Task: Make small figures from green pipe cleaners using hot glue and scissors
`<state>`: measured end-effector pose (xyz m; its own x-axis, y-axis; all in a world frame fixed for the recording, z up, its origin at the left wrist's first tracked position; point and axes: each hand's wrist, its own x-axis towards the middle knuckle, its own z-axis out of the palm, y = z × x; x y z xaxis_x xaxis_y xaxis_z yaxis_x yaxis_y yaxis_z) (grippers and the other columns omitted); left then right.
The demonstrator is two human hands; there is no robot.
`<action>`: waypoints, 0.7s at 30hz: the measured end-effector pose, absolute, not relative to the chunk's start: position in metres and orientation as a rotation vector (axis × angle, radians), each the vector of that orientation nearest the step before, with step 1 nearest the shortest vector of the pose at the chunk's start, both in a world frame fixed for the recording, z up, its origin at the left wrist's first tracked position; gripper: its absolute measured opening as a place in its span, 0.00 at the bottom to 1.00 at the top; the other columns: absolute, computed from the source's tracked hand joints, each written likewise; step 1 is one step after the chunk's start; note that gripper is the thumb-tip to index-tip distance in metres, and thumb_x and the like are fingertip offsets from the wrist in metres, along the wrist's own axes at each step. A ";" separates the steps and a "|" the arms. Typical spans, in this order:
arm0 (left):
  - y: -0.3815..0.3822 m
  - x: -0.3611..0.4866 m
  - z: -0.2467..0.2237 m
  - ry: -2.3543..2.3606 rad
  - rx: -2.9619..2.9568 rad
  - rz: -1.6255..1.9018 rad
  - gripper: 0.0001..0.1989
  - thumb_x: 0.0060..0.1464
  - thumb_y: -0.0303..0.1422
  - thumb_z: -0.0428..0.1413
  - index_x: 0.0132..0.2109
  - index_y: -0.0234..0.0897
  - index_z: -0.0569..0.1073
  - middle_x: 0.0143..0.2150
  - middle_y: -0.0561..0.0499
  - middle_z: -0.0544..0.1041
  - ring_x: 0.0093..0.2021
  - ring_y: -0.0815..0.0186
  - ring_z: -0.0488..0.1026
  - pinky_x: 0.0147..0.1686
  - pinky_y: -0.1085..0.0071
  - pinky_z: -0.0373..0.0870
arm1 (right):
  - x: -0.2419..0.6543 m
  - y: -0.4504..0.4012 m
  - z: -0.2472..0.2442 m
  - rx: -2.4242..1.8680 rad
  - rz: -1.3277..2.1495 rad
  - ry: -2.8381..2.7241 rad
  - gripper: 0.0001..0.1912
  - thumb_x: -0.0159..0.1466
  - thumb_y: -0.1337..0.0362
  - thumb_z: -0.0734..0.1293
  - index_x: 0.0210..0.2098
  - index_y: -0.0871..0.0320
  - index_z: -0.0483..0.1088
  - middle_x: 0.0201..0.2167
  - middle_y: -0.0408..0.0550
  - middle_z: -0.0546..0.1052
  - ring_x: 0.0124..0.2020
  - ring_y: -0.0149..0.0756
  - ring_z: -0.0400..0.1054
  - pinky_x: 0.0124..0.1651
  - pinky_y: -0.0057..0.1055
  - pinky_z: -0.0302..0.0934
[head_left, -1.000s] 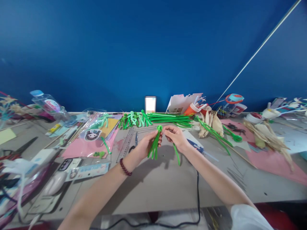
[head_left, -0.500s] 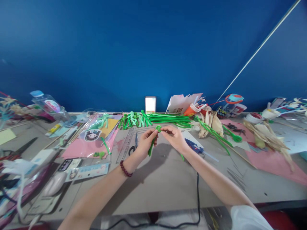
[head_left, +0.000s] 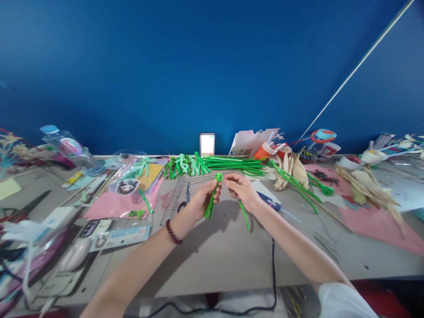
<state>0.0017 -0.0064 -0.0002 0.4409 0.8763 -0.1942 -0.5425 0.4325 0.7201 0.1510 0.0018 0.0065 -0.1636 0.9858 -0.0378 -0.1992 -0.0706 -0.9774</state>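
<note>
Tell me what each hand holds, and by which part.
The left hand grips a bunch of green stems just below its rounded top. A green strand hangs from the right hand; exactly where it is pinched is hidden.

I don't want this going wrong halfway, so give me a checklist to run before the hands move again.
1. Left hand gripping the green bundle: ok, strands hang below the fingers.
2. Round head of the bundle exposed: ok, it shows above the left fingers.
3. Right hand holding the loose green strand: ok, it appears pinched, its tail hanging below the hand.
4. Wrapping tight: cannot tell, too small to see.
5. Scissors fully in view: not ok, partly hidden behind the left arm.
6. Blue tool cool: cannot tell.
</note>
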 end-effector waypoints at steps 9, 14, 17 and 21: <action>-0.006 0.001 0.002 0.617 0.631 0.871 0.10 0.46 0.37 0.59 0.29 0.33 0.71 0.24 0.52 0.68 0.21 0.73 0.65 0.22 0.75 0.63 | 0.150 0.000 0.008 -1.006 1.466 -1.146 0.15 0.48 0.55 0.72 0.27 0.59 0.70 0.18 0.38 0.66 0.14 0.19 0.45 0.17 0.23 0.34; -0.007 0.004 0.001 0.791 0.844 1.047 0.13 0.44 0.40 0.61 0.30 0.33 0.71 0.24 0.51 0.71 0.24 0.68 0.70 0.27 0.72 0.67 | 0.150 0.001 0.004 -1.140 1.231 -1.225 0.15 0.49 0.54 0.70 0.29 0.59 0.71 0.18 0.38 0.66 0.14 0.21 0.47 0.17 0.24 0.40; -0.008 0.006 -0.001 0.856 0.945 1.147 0.14 0.41 0.40 0.63 0.30 0.33 0.71 0.23 0.53 0.70 0.23 0.70 0.69 0.26 0.73 0.66 | 0.150 0.000 0.002 -1.182 1.086 -1.318 0.14 0.51 0.54 0.69 0.30 0.59 0.72 0.18 0.41 0.68 0.15 0.24 0.52 0.17 0.24 0.44; -0.009 0.007 0.000 0.842 0.913 1.167 0.15 0.41 0.41 0.63 0.29 0.34 0.72 0.22 0.54 0.70 0.22 0.72 0.67 0.25 0.74 0.65 | 0.151 -0.001 0.000 -1.166 1.045 -1.389 0.15 0.53 0.54 0.68 0.33 0.59 0.73 0.21 0.43 0.70 0.17 0.26 0.55 0.18 0.25 0.47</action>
<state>0.0069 -0.0093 -0.0004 0.1923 0.9785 -0.0743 -0.3789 0.1439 0.9142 0.1507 -0.0011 0.0000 -0.0337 0.9869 0.1579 0.1213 0.1609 -0.9795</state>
